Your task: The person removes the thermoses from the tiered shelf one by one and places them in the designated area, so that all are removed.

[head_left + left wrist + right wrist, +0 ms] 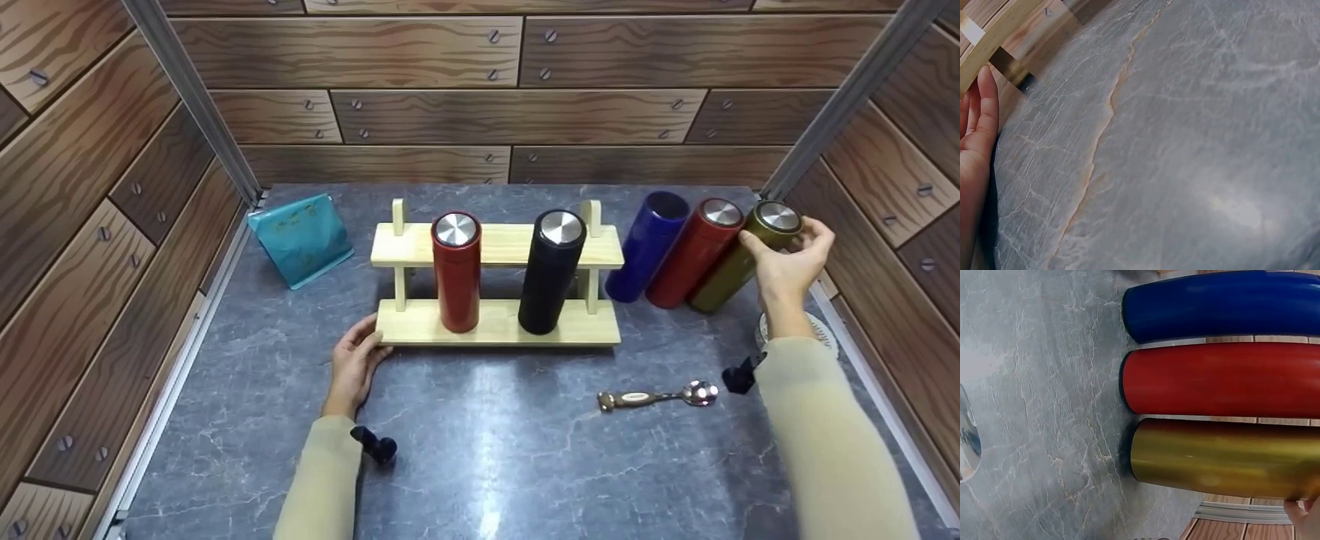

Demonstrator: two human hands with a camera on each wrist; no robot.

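Observation:
My right hand [791, 262] grips the olive-gold thermos [739, 266] near its top, thumb on one side and fingers around the other. That thermos stands at the right end of a row, beside a red thermos [691, 255] and a blue one [645, 251] whose top is dark. At the left end of a two-tier wooden rack [495, 311], my left hand [356, 367] holds the lower shelf between thumb and fingers. On that shelf stand another red thermos [457, 277] and a black thermos [551, 277], both with silver lids.
A spoon [656, 396] with a decorated handle lies on the grey marbled table [480, 450], front right. A turquoise pouch [304, 240] stands at the back left. Beneath my right forearm, a round pale object [825, 334] is partly hidden. Wood-patterned walls [420, 52] enclose the table.

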